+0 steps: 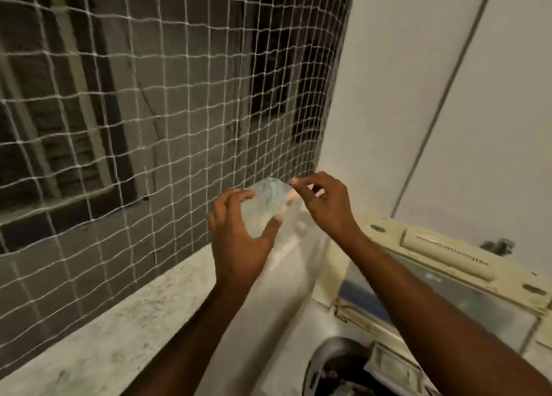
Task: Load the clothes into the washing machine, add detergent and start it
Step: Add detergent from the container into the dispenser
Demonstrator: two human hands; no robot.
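Note:
A clear plastic container (pixel 268 204), blurred by motion, is held up in front of the netting. My left hand (pixel 239 237) wraps around its left side, thumb across the front. My right hand (pixel 325 207) pinches its upper right edge with thumb and forefinger. Below them is the top-loading washing machine, its yellowed lid (pixel 448 252) raised against the wall. The drum opening (pixel 337 365) shows at the bottom with something dark inside, too blurred to identify.
A white string net (pixel 149 96) covers the window opening on the left. A speckled stone ledge (pixel 104 321) runs beneath it beside the machine. On the right is a white wall with a thin pipe (pixel 445 96).

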